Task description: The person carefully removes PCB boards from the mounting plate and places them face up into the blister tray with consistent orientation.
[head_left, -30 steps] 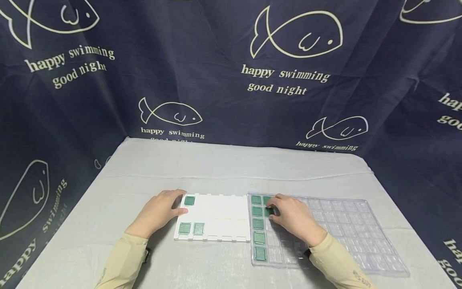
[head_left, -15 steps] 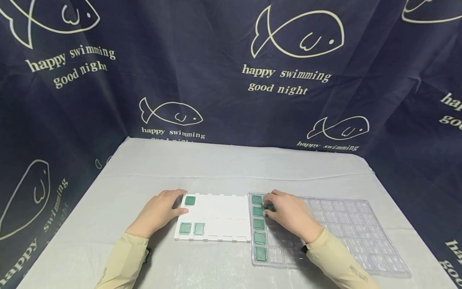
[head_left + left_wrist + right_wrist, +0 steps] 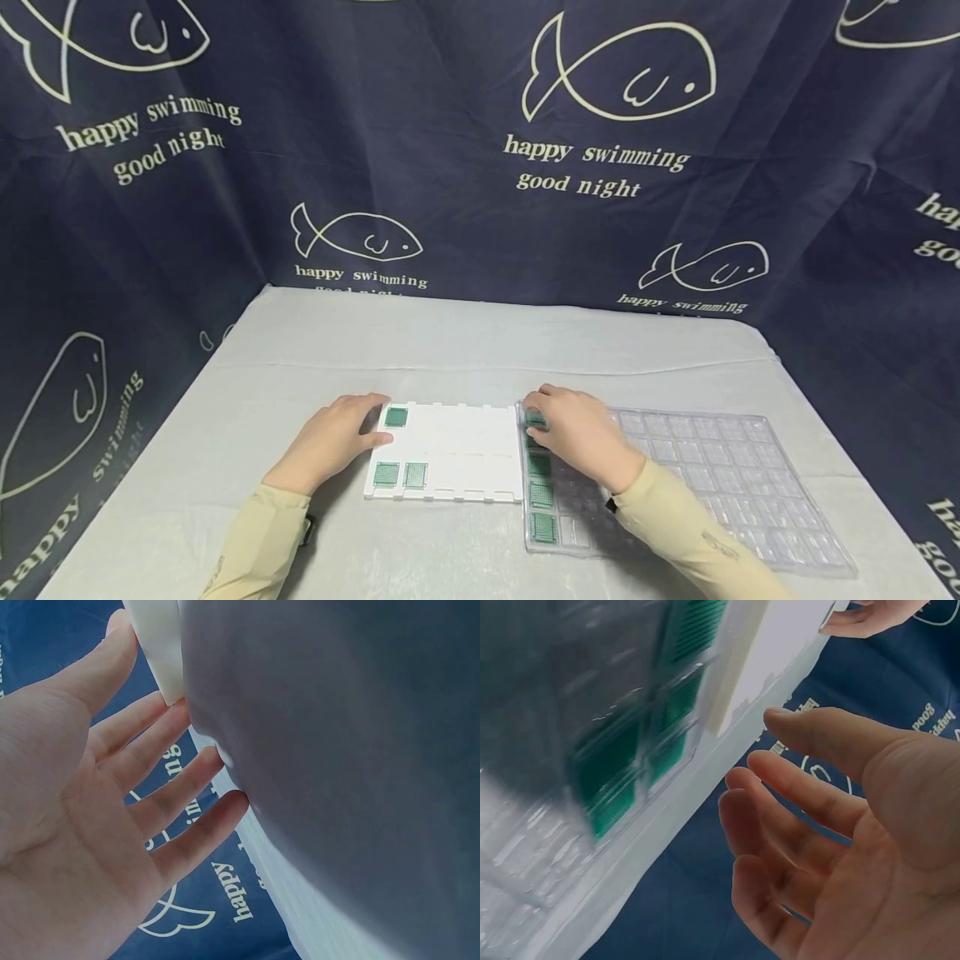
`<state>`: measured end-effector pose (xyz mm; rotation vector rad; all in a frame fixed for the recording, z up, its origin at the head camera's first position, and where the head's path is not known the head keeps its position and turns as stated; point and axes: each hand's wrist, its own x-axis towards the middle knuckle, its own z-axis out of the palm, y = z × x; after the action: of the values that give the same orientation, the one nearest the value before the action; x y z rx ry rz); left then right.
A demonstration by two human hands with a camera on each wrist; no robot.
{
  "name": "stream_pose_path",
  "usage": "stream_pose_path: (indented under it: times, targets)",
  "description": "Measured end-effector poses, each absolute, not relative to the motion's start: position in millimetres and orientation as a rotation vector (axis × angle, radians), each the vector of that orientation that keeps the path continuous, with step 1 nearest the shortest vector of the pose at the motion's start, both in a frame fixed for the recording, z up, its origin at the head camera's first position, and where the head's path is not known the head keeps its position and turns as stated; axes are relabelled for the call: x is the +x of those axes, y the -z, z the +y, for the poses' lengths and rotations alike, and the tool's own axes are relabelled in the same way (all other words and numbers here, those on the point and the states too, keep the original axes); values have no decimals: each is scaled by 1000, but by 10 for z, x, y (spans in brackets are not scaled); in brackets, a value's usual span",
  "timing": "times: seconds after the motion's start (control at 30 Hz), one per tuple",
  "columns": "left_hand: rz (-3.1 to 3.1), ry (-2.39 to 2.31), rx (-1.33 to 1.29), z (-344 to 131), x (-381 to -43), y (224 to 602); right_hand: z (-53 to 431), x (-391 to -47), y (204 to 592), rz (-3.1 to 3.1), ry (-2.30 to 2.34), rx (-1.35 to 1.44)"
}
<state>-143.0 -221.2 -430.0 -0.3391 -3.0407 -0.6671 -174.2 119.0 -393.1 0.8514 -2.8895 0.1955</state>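
Observation:
My left hand (image 3: pixel 337 437) lies at the left end of a flat white panel (image 3: pixel 457 442) with notched edges. Its thumb rests on the panel, and the index finger reaches the far left corner. In the left wrist view the fingers (image 3: pixel 187 832) are spread and nearly straight beside the panel's corner (image 3: pixel 161 652). My right hand (image 3: pixel 581 429) hovers over the clear compartment tray (image 3: pixel 693 450), above the far end of its leftmost column. Several green perforated circuit boards (image 3: pixel 542 494) sit in that column. In the right wrist view the right fingers (image 3: pixel 802 780) are loosely bent, holding nothing.
Three green circuit boards lie on the white panel, one at the far left (image 3: pixel 396 417) and two along the near edge (image 3: pixel 416 475). The tray's left edge adjoins the panel. Two more green boards (image 3: pixel 611 765) show in the tray's second column. A grey-white cloth (image 3: pixel 480 333) covers the table.
My right hand has moved left, from the tray's second column to over the far boards of the first column. My left hand and the panel have stayed in place.

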Motion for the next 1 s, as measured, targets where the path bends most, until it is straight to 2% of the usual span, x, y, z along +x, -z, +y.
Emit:
stream_pose_path:
  times: [1.0]
  targets:
    - [-3042,656,-330,-2215,-1436,4315,439,-1910,3857,-2808,-137,1106]
